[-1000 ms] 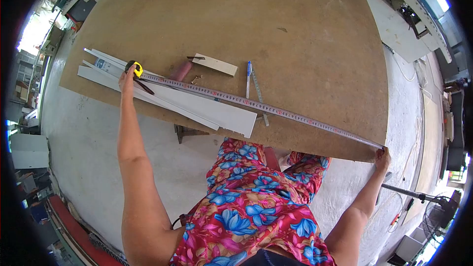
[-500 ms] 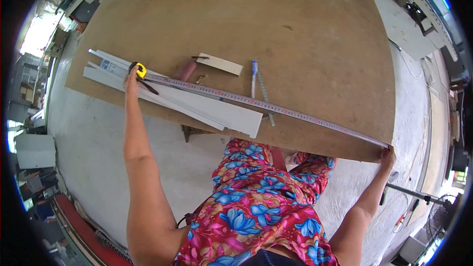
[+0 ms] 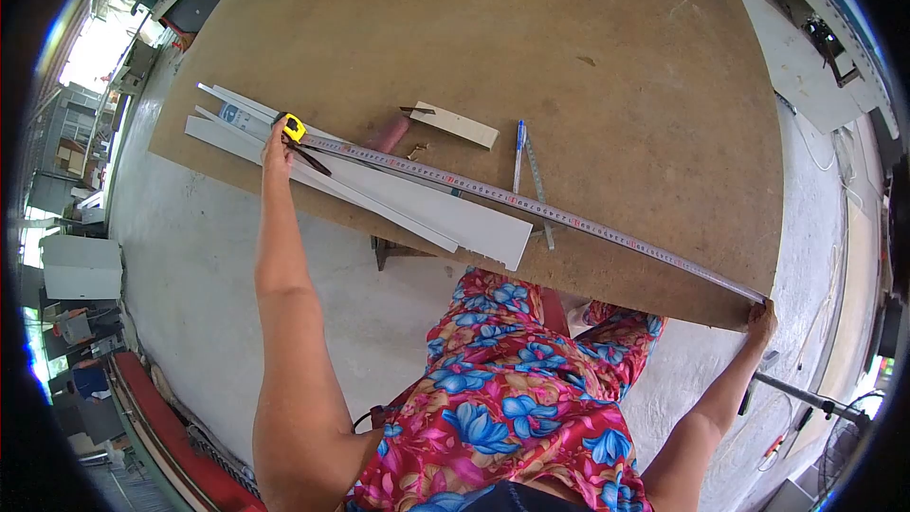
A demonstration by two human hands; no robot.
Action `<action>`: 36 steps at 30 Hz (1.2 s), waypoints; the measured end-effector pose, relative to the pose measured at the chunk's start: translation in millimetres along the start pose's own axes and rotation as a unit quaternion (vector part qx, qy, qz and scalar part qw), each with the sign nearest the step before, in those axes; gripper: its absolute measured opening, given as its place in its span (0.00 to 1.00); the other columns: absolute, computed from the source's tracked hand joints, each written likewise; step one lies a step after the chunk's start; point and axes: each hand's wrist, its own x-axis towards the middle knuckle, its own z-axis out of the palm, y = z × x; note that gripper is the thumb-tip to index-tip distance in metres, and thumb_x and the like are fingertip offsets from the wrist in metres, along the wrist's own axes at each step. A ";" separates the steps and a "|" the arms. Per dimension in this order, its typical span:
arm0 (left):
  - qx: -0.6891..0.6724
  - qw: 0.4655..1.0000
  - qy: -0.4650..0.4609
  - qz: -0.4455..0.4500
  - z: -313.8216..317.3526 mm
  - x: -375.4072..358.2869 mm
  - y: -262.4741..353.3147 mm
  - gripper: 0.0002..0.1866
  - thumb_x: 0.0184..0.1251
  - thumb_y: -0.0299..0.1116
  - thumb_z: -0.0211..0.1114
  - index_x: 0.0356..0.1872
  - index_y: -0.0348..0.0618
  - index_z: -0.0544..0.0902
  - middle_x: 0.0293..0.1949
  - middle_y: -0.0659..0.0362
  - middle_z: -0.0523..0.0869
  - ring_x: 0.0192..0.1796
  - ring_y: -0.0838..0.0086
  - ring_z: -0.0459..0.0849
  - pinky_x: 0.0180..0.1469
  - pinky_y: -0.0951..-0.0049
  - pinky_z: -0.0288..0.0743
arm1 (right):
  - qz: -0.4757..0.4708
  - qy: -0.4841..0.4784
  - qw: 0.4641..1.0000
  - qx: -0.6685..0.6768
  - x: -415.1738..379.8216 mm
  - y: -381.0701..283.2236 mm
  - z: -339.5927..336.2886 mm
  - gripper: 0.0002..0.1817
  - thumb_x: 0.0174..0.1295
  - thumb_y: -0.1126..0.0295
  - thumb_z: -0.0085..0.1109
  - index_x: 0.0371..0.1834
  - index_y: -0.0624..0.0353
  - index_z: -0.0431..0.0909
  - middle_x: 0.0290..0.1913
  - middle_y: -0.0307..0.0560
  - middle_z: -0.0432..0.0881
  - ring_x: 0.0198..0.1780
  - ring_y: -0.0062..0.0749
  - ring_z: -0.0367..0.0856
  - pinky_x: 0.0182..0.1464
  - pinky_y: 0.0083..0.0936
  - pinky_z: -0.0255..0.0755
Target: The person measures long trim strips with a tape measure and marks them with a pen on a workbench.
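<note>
The left hand grips the tape measure over the bench's left side, the right hand pinching its blade at the near right corner, apparently measuring, which calls for steady tension.

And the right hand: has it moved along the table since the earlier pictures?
No, no clear move either way: the right hand is at the same near right corner of the table. The whole view has shifted.
</note>
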 end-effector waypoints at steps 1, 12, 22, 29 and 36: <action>-0.007 1.000 0.001 0.000 -1.4 4.1 -1.5 0.29 0.37 0.57 0.73 0.36 0.49 0.76 0.35 0.65 0.72 0.35 0.80 0.66 0.44 0.73 0.57 | -0.004 0.013 1.000 0.007 -9.7 -3.0 6.4 0.11 0.57 0.66 0.58 0.35 0.65 0.76 0.27 0.42 0.75 0.30 0.25 0.74 0.33 0.20 0.72; -0.026 0.999 0.026 -0.006 -5.4 15.5 -6.5 0.34 0.37 0.56 0.74 0.43 0.45 0.76 0.40 0.61 0.72 0.40 0.76 0.68 0.47 0.72 0.61 | -0.015 0.033 0.999 0.015 -31.6 -11.0 21.1 0.11 0.60 0.66 0.55 0.30 0.64 0.76 0.25 0.40 0.73 0.27 0.23 0.72 0.30 0.20 0.71; -0.006 1.000 0.025 0.017 -4.3 7.0 -5.2 0.32 0.37 0.56 0.73 0.38 0.45 0.75 0.38 0.62 0.70 0.37 0.77 0.66 0.45 0.71 0.61 | -0.004 0.021 1.000 0.017 -21.6 -8.2 13.0 0.08 0.58 0.69 0.57 0.32 0.64 0.76 0.22 0.39 0.73 0.22 0.24 0.72 0.28 0.19 0.70; 0.013 1.000 0.023 0.012 -5.4 13.1 -6.9 0.34 0.38 0.56 0.73 0.44 0.45 0.75 0.43 0.61 0.72 0.45 0.76 0.68 0.49 0.71 0.60 | 0.003 0.010 0.999 0.031 -31.2 -10.5 18.0 0.09 0.59 0.67 0.55 0.34 0.64 0.76 0.27 0.42 0.75 0.28 0.27 0.74 0.31 0.22 0.73; 0.030 0.999 -0.001 0.023 -14.8 23.9 -13.2 0.32 0.40 0.56 0.72 0.43 0.45 0.76 0.44 0.60 0.72 0.47 0.73 0.68 0.47 0.69 0.63 | -0.014 -0.001 1.000 0.020 -39.0 -12.3 20.9 0.10 0.59 0.67 0.55 0.32 0.64 0.76 0.26 0.40 0.75 0.27 0.23 0.74 0.30 0.19 0.72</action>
